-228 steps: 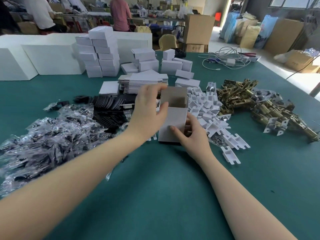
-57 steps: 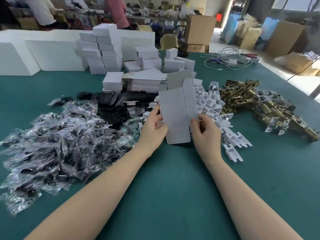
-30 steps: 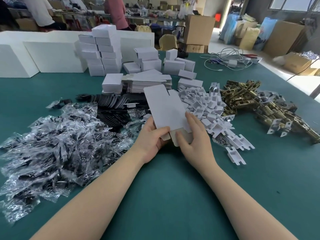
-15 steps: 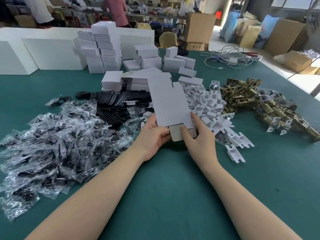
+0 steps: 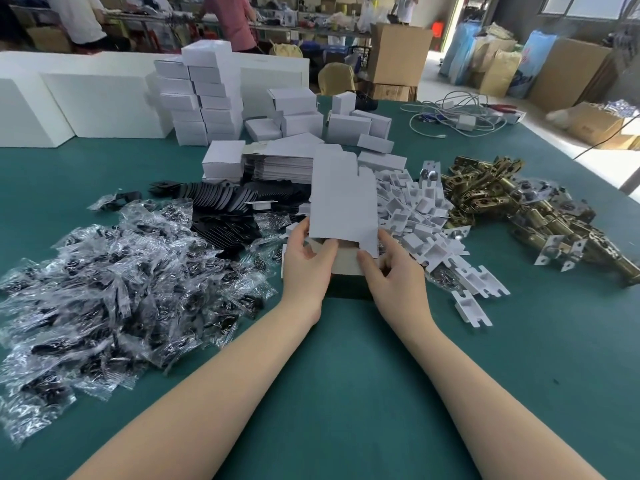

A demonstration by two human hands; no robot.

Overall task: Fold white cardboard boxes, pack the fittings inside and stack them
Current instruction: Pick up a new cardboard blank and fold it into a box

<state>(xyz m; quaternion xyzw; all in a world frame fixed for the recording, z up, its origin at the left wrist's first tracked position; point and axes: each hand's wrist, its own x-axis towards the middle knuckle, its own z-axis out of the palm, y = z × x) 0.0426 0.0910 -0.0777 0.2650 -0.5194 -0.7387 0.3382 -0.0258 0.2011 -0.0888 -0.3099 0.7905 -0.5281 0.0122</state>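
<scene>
A flat white cardboard box blank stands tilted away from me above the green table. My left hand grips its lower left corner, thumb on the brown inner flap. My right hand pinches the lower right corner, fingers curled on that flap. Behind lie a stack of flat blanks and stacked folded white boxes. Fittings lie around: brass hinges, white plastic pieces, black plates, bagged screws.
Large white boxes line the back left. A tangle of white cables lies at the back right. Brown cartons and people stand beyond the table. The table's right edge runs diagonally near the hinges.
The blank's bottom brown flap has been folded up further and the box body has begun to open at the bottom. Both hands stayed at its lower corners, slightly closer together.
</scene>
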